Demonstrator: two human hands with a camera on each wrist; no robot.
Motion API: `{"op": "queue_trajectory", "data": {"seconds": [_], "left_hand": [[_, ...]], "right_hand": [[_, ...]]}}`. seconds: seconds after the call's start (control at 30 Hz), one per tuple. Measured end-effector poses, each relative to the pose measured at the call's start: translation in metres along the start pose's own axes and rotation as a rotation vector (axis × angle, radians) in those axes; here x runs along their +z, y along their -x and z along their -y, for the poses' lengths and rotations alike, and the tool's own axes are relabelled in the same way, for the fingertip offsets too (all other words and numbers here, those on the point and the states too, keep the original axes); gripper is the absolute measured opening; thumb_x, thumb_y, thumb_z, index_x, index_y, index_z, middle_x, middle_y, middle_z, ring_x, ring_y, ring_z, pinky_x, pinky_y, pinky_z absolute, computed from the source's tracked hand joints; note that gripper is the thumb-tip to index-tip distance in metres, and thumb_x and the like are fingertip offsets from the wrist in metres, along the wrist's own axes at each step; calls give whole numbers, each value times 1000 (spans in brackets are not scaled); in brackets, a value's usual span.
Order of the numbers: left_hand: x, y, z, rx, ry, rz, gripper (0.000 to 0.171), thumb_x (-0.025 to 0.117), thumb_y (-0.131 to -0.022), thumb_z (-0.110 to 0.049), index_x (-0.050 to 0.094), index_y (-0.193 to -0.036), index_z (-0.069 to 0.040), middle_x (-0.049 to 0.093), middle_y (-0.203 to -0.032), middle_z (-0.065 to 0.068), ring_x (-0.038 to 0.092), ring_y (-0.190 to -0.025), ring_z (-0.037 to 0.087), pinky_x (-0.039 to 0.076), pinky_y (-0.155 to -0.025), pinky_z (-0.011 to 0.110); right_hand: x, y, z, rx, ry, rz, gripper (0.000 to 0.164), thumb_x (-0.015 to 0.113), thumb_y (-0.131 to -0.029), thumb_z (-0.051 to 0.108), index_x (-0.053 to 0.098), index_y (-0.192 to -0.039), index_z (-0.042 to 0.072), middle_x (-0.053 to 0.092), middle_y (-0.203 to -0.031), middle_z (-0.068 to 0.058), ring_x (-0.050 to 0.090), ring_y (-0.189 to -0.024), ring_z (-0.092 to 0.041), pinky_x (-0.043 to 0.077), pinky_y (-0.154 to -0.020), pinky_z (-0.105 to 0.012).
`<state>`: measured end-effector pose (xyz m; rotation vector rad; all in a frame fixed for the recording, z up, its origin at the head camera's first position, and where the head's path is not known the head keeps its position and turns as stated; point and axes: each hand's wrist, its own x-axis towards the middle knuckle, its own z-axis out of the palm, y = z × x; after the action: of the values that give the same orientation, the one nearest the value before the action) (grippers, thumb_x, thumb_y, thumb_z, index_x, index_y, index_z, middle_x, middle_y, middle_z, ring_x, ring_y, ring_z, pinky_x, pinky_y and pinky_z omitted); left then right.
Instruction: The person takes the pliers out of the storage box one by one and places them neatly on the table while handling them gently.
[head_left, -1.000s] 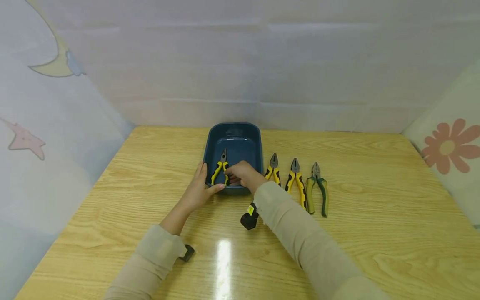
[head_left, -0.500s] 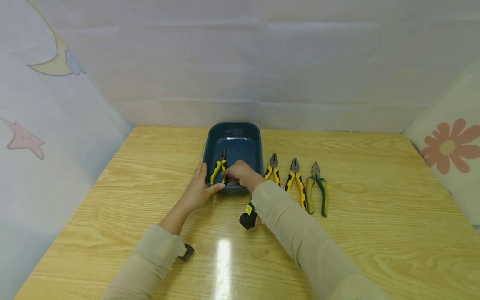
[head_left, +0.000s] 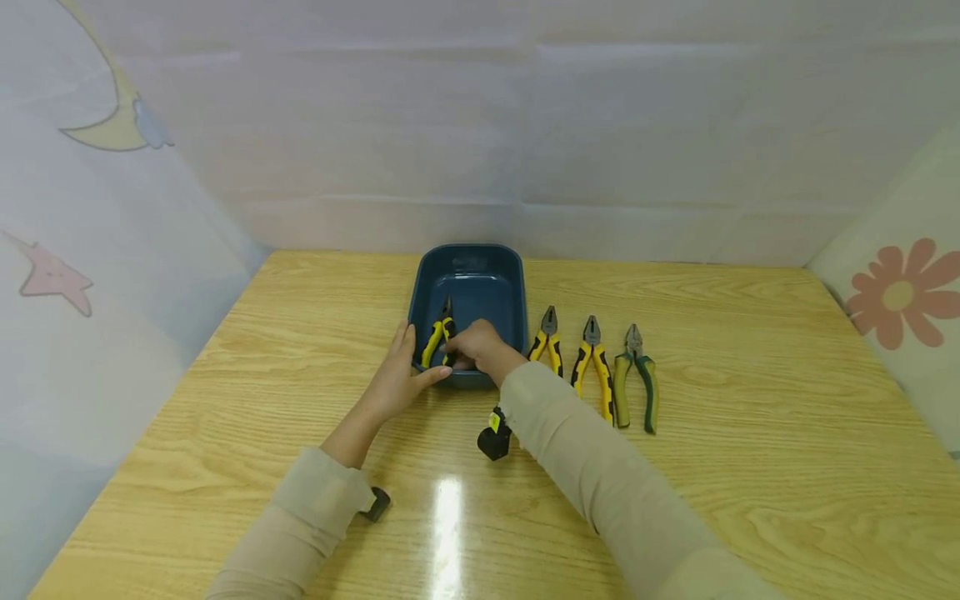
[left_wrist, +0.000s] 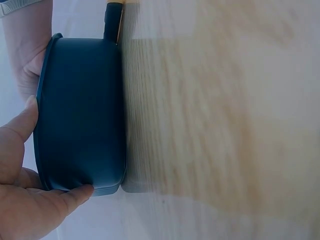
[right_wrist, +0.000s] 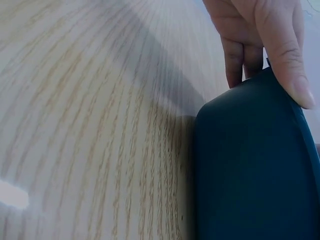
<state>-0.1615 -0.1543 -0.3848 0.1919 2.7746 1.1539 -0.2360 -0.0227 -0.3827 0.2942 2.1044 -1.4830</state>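
Note:
A deep blue rectangular dish (head_left: pixel 468 287) stands on the table. Inside its left part lie long-nose pliers (head_left: pixel 433 340) with yellow and black handles, jaws toward the back. My right hand (head_left: pixel 480 343) reaches over the front of the dish and pinches the right handle; its fingertips are partly hidden. At the front left corner my left hand (head_left: pixel 393 379) holds the dish, its thumb at the front rim and its fingers along the left side. The left wrist view shows that hand (left_wrist: pixel 30 185) against the rim and outer wall. The dish hides the pliers in both wrist views.
Right of the dish, in a row, lie yellow-and-black pliers (head_left: pixel 551 329), a second yellow-and-black pair (head_left: pixel 592 354) and green-handled pliers (head_left: pixel 634 379). My right forearm partly covers the nearest ones. A fabric backdrop (head_left: pixel 480 125) rises behind the wooden table (head_left: pixel 750 417).
My right hand has shifted slightly left inside the dish, and the right handle of the long-nose pliers sits a little closer to the left one. My left hand stays at the corner.

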Motion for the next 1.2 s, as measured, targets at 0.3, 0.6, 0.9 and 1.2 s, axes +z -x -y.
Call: {"op": "queue_trajectory", "data": {"seconds": [0.3, 0.6, 0.9, 1.2], "left_hand": [[0, 0, 0, 5, -3, -2, 95, 53, -78, -49, -2, -136, 2, -11, -142, 13, -1, -128, 29, 16, -100, 45], [-1, 0, -1, -9, 1, -8, 91, 56, -80, -42, 0, -136, 2, -10, -142, 13, 1, -128, 29, 16, -100, 45], [-1, -1, -1, -6, -8, -20, 91, 58, -80, -40, 1, -137, 2, -8, -142, 14, 3, -128, 30, 16, -100, 45], [1, 0, -2, -12, -10, -13, 90, 57, -80, -39, 1, -137, 2, -8, -142, 16, 3, -128, 30, 16, -99, 45]], "right_hand": [[-1, 3, 1, -4, -43, -64, 24, 65, -76, 4, 58, -95, -8, 57, -73, -13, 51, -40, -13, 49, -50, -25], [-5, 9, 2, -72, -20, -149, 13, 66, -75, 7, 62, -81, -4, 57, -68, -10, 55, -46, -14, 49, -52, -25], [-13, 15, 4, -132, 2, -185, 15, 65, -77, 9, 65, -84, -4, 60, -81, -14, 58, -53, -15, 50, -58, -28], [-21, 22, -2, -181, -9, -228, 13, 63, -78, 10, 62, -80, -3, 60, -83, -15, 60, -62, -22, 50, -62, -33]]}}
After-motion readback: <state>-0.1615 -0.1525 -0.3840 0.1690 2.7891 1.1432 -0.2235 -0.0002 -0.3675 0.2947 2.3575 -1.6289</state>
